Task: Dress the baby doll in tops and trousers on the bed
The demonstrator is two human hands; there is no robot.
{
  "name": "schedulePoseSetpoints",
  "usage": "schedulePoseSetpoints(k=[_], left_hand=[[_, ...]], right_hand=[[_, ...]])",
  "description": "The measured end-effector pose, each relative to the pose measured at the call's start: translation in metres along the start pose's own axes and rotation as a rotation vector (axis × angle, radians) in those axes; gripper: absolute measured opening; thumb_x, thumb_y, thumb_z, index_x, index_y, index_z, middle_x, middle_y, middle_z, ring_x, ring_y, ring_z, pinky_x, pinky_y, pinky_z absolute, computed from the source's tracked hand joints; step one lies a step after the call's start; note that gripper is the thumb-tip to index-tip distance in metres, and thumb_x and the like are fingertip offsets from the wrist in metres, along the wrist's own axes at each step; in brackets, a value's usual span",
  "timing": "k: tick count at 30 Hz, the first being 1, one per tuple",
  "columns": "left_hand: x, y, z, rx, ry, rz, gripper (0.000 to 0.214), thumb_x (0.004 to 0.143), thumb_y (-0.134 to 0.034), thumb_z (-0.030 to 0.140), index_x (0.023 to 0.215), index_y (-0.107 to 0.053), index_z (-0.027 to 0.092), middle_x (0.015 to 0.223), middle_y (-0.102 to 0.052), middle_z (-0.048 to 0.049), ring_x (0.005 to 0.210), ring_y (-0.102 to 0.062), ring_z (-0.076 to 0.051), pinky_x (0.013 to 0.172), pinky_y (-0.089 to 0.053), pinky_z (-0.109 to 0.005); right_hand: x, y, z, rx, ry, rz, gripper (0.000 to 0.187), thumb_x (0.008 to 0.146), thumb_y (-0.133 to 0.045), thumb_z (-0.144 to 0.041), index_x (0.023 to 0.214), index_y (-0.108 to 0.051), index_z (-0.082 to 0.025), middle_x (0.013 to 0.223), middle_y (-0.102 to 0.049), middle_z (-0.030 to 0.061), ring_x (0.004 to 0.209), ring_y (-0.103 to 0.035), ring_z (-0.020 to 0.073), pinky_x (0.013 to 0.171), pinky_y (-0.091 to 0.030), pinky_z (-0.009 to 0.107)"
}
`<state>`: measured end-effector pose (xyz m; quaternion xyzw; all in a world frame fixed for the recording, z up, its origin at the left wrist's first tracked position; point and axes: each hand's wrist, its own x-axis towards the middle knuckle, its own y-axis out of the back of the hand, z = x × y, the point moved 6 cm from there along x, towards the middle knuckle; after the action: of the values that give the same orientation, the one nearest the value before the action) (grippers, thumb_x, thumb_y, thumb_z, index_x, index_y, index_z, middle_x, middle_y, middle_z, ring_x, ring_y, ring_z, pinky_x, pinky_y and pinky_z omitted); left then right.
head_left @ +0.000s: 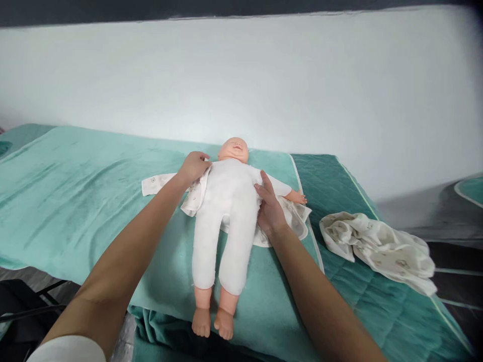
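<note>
A baby doll (234,186) with a white cloth body lies on its back, head toward the wall and bare feet toward me. Beneath its torso, a pale patterned baby shirt (195,197) is spread out, its edges showing on both sides. At the doll's shoulder on the left of the view, my left hand (194,167) has its fingers closed on the shirt's edge. My right hand (270,207) rests against the doll's other side, thumb and a finger apart, the remaining fingers partly hidden. The doll's arm on that side stretches out bare-handed over the shirt.
A crumpled pale patterned garment (377,246) lies to the right on a dark green quilted cover (400,311). A light green sheet (94,191) spreads under the doll and leftward. Behind the bed stands a white wall (241,80). A black object (22,306) is at lower left.
</note>
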<state>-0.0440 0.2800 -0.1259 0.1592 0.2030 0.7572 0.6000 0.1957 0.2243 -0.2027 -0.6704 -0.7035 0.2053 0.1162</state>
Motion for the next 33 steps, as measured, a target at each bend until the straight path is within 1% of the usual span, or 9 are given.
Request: schedulePoseSetpoints(k=[5,10,14,16,18,21,23,28,33], left_hand=[[-0.015,-0.019,0.049,0.008,-0.345,-0.119,0.025,0.086,-0.051,0.014,0.095,-0.075,0.018,0.108,-0.074,-0.0074,0.100,-0.066,-0.020,0.097,-0.048,-0.033],[-0.062,-0.029,0.065,0.222,-0.426,-0.213,0.035,0.087,-0.051,0.011,0.114,-0.070,0.021,0.123,-0.071,-0.0066,0.110,-0.065,-0.023,0.098,-0.048,-0.036],[-0.117,-0.009,0.045,0.050,-0.432,-0.258,0.037,0.092,-0.056,0.024,0.128,-0.064,0.025,0.118,-0.071,-0.0055,0.096,-0.066,-0.019,0.088,-0.053,-0.034],[-0.135,0.010,0.022,-0.065,-0.474,-0.144,0.040,0.092,-0.048,0.017,0.129,-0.061,0.024,0.118,-0.070,-0.0062,0.099,-0.066,-0.018,0.090,-0.053,-0.033],[-0.143,0.027,-0.010,0.027,-0.488,0.070,0.041,0.086,-0.047,0.010,0.122,-0.062,0.023,0.124,-0.066,-0.0075,0.115,-0.062,-0.020,0.100,-0.051,-0.037],[-0.138,0.027,-0.056,0.228,-0.412,0.118,0.053,0.081,-0.054,0.012,0.133,-0.057,0.023,0.141,-0.058,-0.0103,0.134,-0.051,-0.025,0.113,-0.044,-0.045],[-0.132,0.025,-0.072,0.295,-0.391,0.157,0.045,0.081,-0.059,0.018,0.126,-0.060,0.021,0.139,-0.060,-0.0113,0.133,-0.051,-0.027,0.115,-0.042,-0.046],[-0.149,0.017,-0.066,0.320,-0.408,0.140,0.015,0.092,-0.048,0.026,0.096,-0.061,0.021,0.096,-0.070,-0.0073,0.088,-0.064,-0.022,0.081,-0.052,-0.036],[-0.202,0.008,-0.036,0.397,-0.686,-0.001,0.014,0.096,-0.048,0.026,0.091,-0.060,0.023,0.093,-0.071,-0.0078,0.083,-0.066,-0.021,0.075,-0.051,-0.035]], right_hand=[[0.002,-0.002,0.006,-0.033,-0.018,-0.064,0.085,0.078,-0.080,-0.043,0.153,-0.040,-0.044,0.149,-0.056,-0.0037,0.129,-0.061,0.0198,0.106,-0.056,0.037],[0.004,-0.002,0.010,-0.036,-0.048,-0.085,0.092,0.078,-0.081,-0.043,0.157,-0.033,-0.043,0.149,-0.056,-0.0016,0.125,-0.063,0.0179,0.104,-0.057,0.036],[0.004,-0.002,0.010,-0.039,-0.039,-0.076,0.093,0.077,-0.081,-0.044,0.157,-0.033,-0.042,0.149,-0.057,-0.0001,0.125,-0.064,0.0194,0.104,-0.057,0.036],[0.004,0.000,0.010,-0.055,-0.035,-0.064,0.090,0.078,-0.080,-0.045,0.157,-0.035,-0.043,0.151,-0.054,-0.0010,0.132,-0.060,0.0186,0.108,-0.054,0.035],[0.005,0.001,0.011,-0.064,-0.034,-0.051,0.088,0.078,-0.080,-0.045,0.155,-0.038,-0.045,0.154,-0.051,-0.0026,0.137,-0.055,0.0171,0.113,-0.050,0.034],[0.005,0.001,0.011,-0.063,-0.035,-0.049,0.088,0.077,-0.081,-0.045,0.154,-0.039,-0.045,0.154,-0.050,-0.0035,0.138,-0.054,0.0165,0.116,-0.048,0.035],[0.004,0.001,0.010,-0.056,-0.045,-0.048,0.090,0.076,-0.081,-0.044,0.155,-0.038,-0.044,0.154,-0.051,-0.0034,0.136,-0.056,0.0166,0.115,-0.049,0.036],[0.001,-0.003,0.007,-0.032,-0.074,-0.027,0.098,0.073,-0.083,-0.043,0.158,-0.034,-0.043,0.155,-0.050,-0.0026,0.134,-0.058,0.0174,0.114,-0.050,0.037],[0.000,-0.003,0.007,-0.026,-0.076,-0.022,0.099,0.074,-0.083,-0.042,0.159,-0.032,-0.042,0.154,-0.051,-0.0021,0.135,-0.057,0.0177,0.112,-0.053,0.035]])
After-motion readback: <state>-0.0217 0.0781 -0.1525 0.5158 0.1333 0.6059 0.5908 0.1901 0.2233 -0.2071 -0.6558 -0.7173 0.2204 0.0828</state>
